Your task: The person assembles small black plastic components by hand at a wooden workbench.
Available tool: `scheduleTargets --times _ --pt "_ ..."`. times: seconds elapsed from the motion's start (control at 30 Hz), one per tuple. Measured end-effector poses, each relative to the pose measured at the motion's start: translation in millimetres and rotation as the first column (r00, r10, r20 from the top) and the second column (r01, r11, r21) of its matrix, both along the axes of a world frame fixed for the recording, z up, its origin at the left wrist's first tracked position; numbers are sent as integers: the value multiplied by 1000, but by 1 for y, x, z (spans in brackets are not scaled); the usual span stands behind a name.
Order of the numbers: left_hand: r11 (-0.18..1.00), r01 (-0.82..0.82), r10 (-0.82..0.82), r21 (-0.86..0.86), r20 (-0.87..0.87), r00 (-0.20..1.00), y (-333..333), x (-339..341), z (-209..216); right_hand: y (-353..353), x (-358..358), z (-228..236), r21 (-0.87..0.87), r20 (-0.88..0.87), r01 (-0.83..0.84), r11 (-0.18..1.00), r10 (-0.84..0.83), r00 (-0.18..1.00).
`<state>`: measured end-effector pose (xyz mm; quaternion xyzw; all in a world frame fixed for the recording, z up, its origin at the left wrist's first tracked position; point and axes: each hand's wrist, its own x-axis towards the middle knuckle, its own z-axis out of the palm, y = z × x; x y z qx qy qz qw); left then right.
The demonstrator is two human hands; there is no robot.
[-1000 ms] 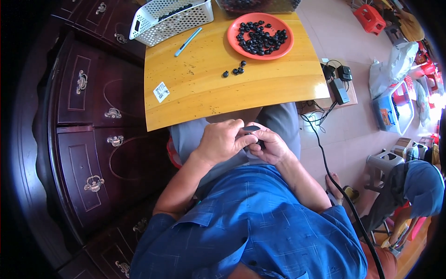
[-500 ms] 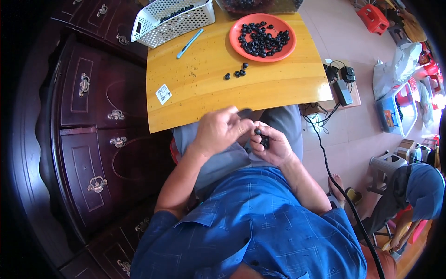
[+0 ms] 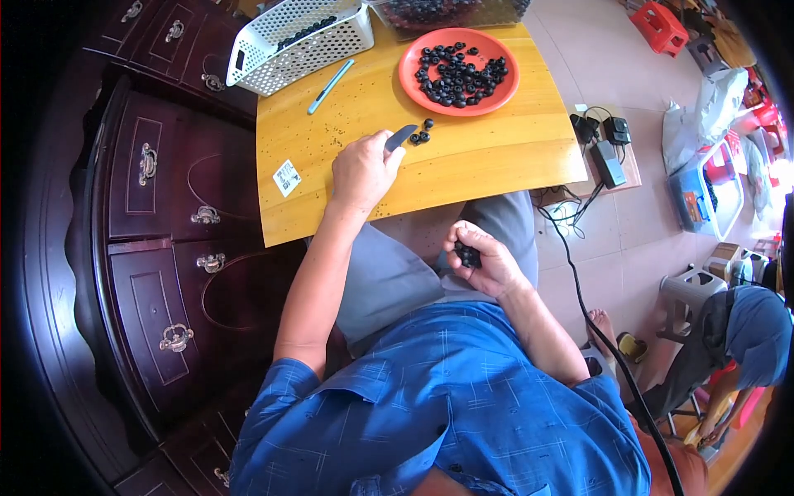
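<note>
My left hand [image 3: 364,169] reaches over the wooden table and is closed on a small knife [image 3: 401,136] with a dark blade. The blade points at a few small round black pieces [image 3: 420,138] that look like rings or beads. Above my lap, my right hand [image 3: 488,263] is curled around several such black pieces [image 3: 467,255]; the fingers partly hide them. Farther back on the table, a red plate [image 3: 408,87] carries many more of the same kind.
On the yellow wooden table [image 3: 496,157] lie a light-blue pen-shaped tool [image 3: 331,86], a white label [image 3: 286,178] and dark specks. A white perforated basket [image 3: 318,62] and a clear container [image 3: 447,29] stand at the back. A black cable [image 3: 579,285] runs down the right; another person [image 3: 744,347] sits there.
My left hand with the knife has moved away from my right hand, forward to the loose black pieces on the table. My right hand stays above my lap, still closed around its pieces.
</note>
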<state>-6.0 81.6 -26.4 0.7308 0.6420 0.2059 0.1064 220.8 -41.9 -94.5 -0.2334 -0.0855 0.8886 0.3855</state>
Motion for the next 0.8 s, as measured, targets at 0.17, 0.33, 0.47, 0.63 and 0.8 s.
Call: scheduleTargets --times 0.17,0.33,0.47,0.63,0.8 --pt "988 50 -34 -147 114 993 -23 -3 14 3 -1 2 -52 85 16 999 -12 996" --pt "924 283 -197 -258 315 928 -79 7 35 4 -10 2 102 43 -43 994 39 998" --pt "898 351 -245 -265 361 900 -98 18 38 -1 -16 11 120 124 -88 989 73 990" --pt "899 399 -312 -179 377 872 -103 21 32 -3 -14 10 108 152 -89 990 72 986" --pt "930 345 -252 -127 463 850 -108 25 34 -2 -16 21 88 55 3 996 -7 998"
